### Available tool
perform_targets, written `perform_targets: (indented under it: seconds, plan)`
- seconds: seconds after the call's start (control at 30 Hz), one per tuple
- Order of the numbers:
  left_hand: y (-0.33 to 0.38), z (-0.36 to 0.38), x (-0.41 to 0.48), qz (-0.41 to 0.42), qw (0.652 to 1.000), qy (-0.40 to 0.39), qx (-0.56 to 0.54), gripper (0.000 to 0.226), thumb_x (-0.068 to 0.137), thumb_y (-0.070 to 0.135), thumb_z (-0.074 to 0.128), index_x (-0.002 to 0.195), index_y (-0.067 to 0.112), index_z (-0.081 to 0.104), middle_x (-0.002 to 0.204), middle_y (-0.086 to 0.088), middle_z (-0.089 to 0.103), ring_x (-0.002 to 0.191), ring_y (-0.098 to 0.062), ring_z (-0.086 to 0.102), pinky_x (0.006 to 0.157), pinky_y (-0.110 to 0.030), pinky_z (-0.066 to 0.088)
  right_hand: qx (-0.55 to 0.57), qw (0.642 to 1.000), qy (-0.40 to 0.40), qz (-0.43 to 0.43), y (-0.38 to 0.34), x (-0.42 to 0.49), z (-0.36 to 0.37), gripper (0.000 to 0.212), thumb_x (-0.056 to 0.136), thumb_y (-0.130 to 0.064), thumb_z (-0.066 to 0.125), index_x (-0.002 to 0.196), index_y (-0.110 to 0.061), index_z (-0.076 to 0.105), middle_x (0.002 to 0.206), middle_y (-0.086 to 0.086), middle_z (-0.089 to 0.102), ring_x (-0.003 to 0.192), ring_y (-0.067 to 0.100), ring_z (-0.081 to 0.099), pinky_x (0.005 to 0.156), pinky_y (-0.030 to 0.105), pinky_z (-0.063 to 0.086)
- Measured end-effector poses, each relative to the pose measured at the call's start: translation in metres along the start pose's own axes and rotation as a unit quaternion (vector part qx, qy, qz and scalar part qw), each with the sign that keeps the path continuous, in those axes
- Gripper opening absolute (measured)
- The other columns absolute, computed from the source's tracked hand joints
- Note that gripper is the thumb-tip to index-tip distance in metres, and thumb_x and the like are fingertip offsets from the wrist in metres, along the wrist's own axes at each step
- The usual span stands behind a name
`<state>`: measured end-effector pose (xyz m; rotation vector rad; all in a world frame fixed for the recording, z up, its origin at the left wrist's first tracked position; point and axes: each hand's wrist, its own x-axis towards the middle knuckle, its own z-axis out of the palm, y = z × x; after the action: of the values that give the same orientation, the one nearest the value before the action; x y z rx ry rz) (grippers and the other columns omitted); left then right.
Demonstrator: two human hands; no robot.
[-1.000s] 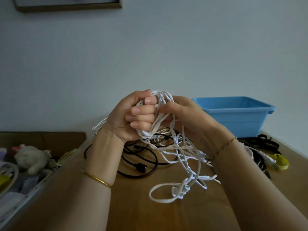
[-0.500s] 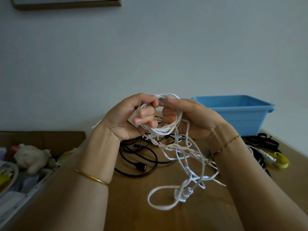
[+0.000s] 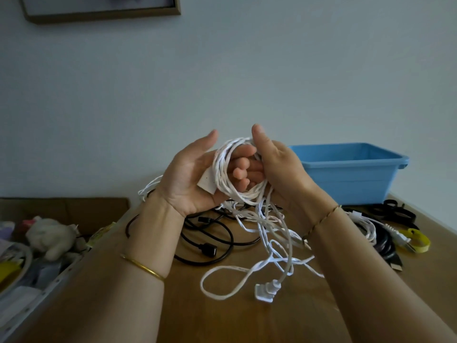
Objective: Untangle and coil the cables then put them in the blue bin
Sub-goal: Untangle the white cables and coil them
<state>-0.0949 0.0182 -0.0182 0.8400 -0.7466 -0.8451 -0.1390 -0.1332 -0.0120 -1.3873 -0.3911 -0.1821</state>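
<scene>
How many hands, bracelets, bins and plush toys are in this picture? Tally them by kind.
Hands: 2, left hand and right hand, both at the white cable
Bracelets: 2
Blue bin: 1
Plush toy: 1
Total: 6

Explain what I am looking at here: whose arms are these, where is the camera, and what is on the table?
No machine here: a person works bare-handed, filmed by one camera worn on the head, looking down. The left hand and right hand hold a coil of thin white cable between them, its loose length trailing to a white plug on the brown wooden table. A black cable lies behind; a blue plastic bin stands at the right, a yellow strap near it.
</scene>
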Motion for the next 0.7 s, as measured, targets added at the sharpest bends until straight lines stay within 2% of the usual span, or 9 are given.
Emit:
perform_targets:
  seconds: [0.1, 0.17, 0.27, 0.37, 0.43, 0.5, 0.6, 0.67, 0.7]
  plan:
    - [-0.002, -0.005, 0.001, -0.007, 0.996, -0.019, -0.084, 0.058, 0.097, 0.036, 0.051, 0.125, -0.014, 0.052, 0.107, -0.027, 0.066, 0.096, -0.034, 0.067, 0.095, -0.041, 0.048, -0.012, 1.000, 0.021, -0.012, 0.001, -0.001, 0.003, 0.050, 0.100, -0.039, 0.036, 0.061, -0.013, 0.053, 0.059, 0.010, 0.045, 0.049, 0.017, 0.046, 0.042, 0.018, 0.040]
    - [-0.004, -0.008, 0.000, 0.005, 0.996, -0.022, -0.081, 0.056, 0.100, 0.033, 0.045, 0.123, -0.018, 0.050, 0.106, -0.031, 0.065, 0.096, -0.038, 0.067, 0.098, -0.044, 0.045, -0.025, 0.999, 0.021, -0.014, 0.002, -0.001, 0.006, 0.049, 0.100, -0.040, 0.035, 0.061, -0.014, 0.050, 0.068, 0.009, 0.036, 0.055, 0.019, 0.036, 0.042, 0.018, 0.035]
    - [-0.007, -0.005, -0.003, 0.049, 0.998, -0.012, -0.031, 0.053, 0.102, 0.030, 0.041, 0.124, -0.018, 0.047, 0.102, -0.029, 0.066, 0.094, -0.037, 0.067, 0.099, -0.044, 0.045, -0.044, 0.999, 0.008, -0.021, 0.004, 0.000, 0.009, 0.047, 0.101, -0.040, 0.035, 0.064, -0.013, 0.048, 0.071, 0.011, 0.036, 0.058, 0.020, 0.034, 0.045, 0.021, 0.033]
    - [-0.009, 0.002, -0.004, 0.068, 0.997, -0.029, -0.022, 0.050, 0.101, 0.029, 0.043, 0.123, -0.016, 0.048, 0.085, -0.020, 0.068, 0.077, -0.028, 0.069, 0.088, -0.040, 0.052, -0.042, 0.998, -0.005, -0.040, 0.007, 0.002, 0.012, 0.044, 0.100, -0.043, 0.035, 0.070, -0.012, 0.045, 0.071, 0.011, 0.034, 0.060, 0.022, 0.030, 0.047, 0.025, 0.029]
    - [-0.009, 0.006, -0.001, 0.063, 0.996, -0.051, -0.029, 0.045, 0.101, 0.027, 0.044, 0.119, -0.013, 0.051, 0.070, -0.013, 0.066, 0.062, -0.021, 0.066, 0.075, -0.035, 0.054, -0.052, 0.998, 0.015, -0.045, 0.006, 0.000, 0.012, 0.045, 0.101, -0.041, 0.034, 0.067, -0.013, 0.044, 0.064, 0.008, 0.029, 0.057, 0.019, 0.029, 0.044, 0.022, 0.030]
    - [-0.009, 0.008, 0.003, 0.055, 0.996, -0.061, -0.042, 0.039, 0.101, 0.024, 0.043, 0.114, -0.011, 0.053, 0.063, -0.010, 0.063, 0.051, -0.016, 0.059, 0.067, -0.032, 0.055, -0.068, 0.996, 0.032, -0.052, 0.004, -0.002, 0.011, 0.046, 0.100, -0.040, 0.033, 0.069, -0.010, 0.048, 0.064, 0.009, 0.033, 0.058, 0.021, 0.035, 0.043, 0.020, 0.034]
    - [-0.008, 0.009, 0.007, 0.044, 0.995, -0.065, -0.062, 0.037, 0.102, 0.021, 0.040, 0.113, -0.011, 0.055, 0.060, -0.009, 0.062, 0.045, -0.012, 0.045, 0.063, -0.032, 0.055, -0.093, 0.994, 0.048, -0.039, 0.003, -0.001, 0.004, 0.052, 0.098, -0.047, 0.032, 0.083, -0.006, 0.060, 0.078, 0.016, 0.055, 0.074, 0.027, 0.057, 0.063, 0.032, 0.052]
    - [-0.006, 0.010, 0.007, 0.052, 0.993, -0.063, -0.084, 0.036, 0.102, 0.019, 0.039, 0.112, -0.012, 0.055, 0.059, -0.011, 0.061, 0.046, -0.010, 0.039, 0.062, -0.032, 0.055, -0.089, 0.996, 0.022, 0.000, 0.008, 0.002, -0.004, 0.065, 0.092, -0.059, 0.029, 0.095, -0.007, 0.068, 0.090, 0.014, 0.069, 0.088, 0.026, 0.068, 0.083, 0.042, 0.055]
    - [-0.005, 0.010, 0.005, 0.060, 0.991, -0.061, -0.101, 0.035, 0.101, 0.018, 0.040, 0.112, -0.012, 0.054, 0.059, -0.012, 0.060, 0.046, -0.010, 0.039, 0.062, -0.032, 0.054, -0.086, 0.996, -0.009, 0.025, 0.010, 0.004, -0.008, 0.072, 0.088, -0.064, 0.027, 0.105, -0.006, 0.067, 0.096, 0.014, 0.071, 0.092, 0.028, 0.068, 0.087, 0.044, 0.054]
